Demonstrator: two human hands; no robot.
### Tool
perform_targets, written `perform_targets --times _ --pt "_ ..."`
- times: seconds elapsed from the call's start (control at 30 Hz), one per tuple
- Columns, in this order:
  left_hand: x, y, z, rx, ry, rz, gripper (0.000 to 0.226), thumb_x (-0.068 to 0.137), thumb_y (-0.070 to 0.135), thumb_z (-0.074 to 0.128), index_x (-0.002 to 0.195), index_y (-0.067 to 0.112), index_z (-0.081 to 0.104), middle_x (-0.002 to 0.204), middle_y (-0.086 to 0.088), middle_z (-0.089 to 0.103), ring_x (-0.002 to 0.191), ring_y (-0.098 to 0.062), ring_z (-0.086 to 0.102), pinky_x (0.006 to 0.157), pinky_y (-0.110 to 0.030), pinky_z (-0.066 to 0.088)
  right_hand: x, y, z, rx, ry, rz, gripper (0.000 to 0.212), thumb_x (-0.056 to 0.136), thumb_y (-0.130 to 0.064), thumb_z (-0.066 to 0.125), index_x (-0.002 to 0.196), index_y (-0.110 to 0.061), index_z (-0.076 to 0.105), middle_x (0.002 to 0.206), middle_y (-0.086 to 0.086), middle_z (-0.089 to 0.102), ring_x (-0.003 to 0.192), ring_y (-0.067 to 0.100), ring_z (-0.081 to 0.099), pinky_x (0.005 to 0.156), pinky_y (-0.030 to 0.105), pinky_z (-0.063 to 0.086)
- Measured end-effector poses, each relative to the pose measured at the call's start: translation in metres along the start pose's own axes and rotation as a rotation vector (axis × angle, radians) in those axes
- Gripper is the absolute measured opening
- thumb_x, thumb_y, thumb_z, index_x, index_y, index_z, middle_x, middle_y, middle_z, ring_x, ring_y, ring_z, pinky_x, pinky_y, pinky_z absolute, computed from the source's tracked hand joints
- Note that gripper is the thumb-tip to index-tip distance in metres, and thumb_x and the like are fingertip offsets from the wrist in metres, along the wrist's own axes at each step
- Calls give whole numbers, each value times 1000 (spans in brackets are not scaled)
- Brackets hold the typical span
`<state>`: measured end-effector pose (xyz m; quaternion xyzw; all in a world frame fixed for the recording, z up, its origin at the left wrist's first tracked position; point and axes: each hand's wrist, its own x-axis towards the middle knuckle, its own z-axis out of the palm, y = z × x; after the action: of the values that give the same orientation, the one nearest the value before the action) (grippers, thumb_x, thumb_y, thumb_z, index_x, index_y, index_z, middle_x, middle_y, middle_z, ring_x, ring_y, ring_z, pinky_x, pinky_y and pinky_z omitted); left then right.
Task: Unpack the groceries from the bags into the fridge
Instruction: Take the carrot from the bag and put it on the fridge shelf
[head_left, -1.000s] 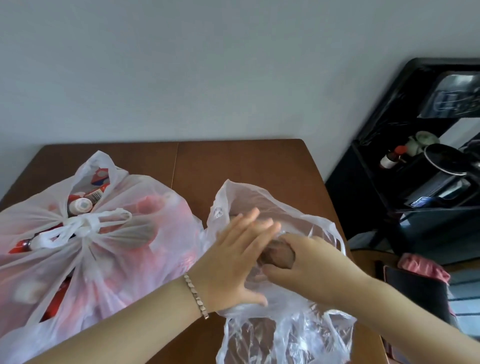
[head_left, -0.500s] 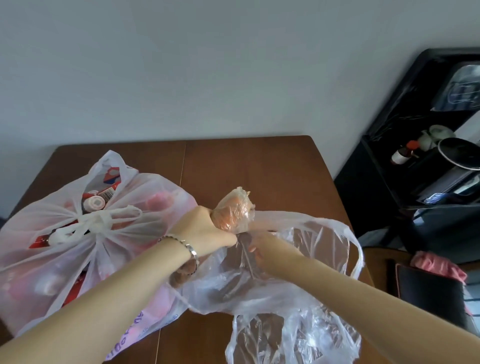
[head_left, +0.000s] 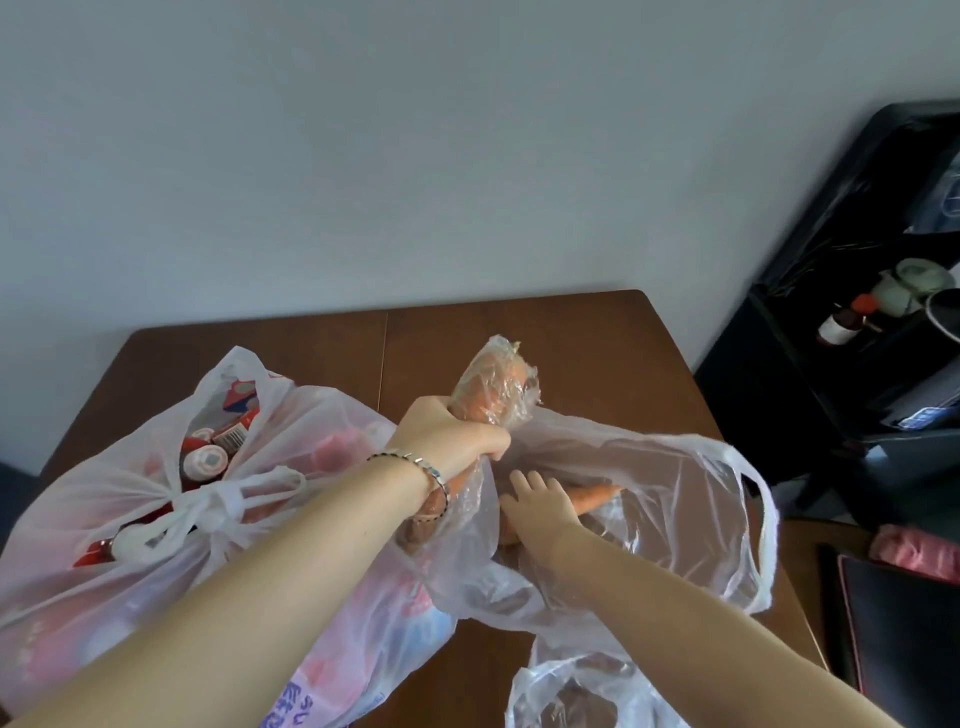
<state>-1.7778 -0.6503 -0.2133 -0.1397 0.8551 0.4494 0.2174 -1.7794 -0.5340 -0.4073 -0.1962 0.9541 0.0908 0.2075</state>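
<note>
Now | left hand (head_left: 447, 441) clenched round wrapped carrots (head_left: 493, 389) | right hand (head_left: 540, 501) spread, empty, inside open bag (head_left: 675, 499) on carrot (head_left: 592, 493)

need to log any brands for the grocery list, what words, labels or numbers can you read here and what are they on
Nothing can be read in full.
Tied bag: blue print low on its side, cut off by the frame edge and blurred, unreadable.
Barcode label on a red package inside it: too small to read.
Round bottle cap: a mark, blurred.
Small bottle on the black shelf: label too small.
</note>
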Motion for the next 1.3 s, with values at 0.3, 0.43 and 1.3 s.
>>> perform_targets --times 0.3,0.43,1.3 --pt "-8 -5 12 71 102 21 18 71 10 67 64 14 51 54 3 46 48 -10 43 40 -17 31 -90 23 -64 510 207 -63 41 83 -17 61 121 -22 46 114 0 60 103 24 57 84 34 47" --pt "-13 2 18 15 205 72 15 69 11 71 68 15 57 60 2 55 58 -18 53 48 -22 37 -149 48 -103 889 470 -27 41 75 -26 74 109 -31 51 93 -14 61 86 7 60 73 13 49" --pt "-190 96 61 393 -350 955 15 69 12 66 69 21 54 57 3 58 55 -16 60 51 -20 42 -438 30 -140 854 1131 833 42 63 -30 84 85 -42 51 79 -26 58 76 -10 56 65 4 44"
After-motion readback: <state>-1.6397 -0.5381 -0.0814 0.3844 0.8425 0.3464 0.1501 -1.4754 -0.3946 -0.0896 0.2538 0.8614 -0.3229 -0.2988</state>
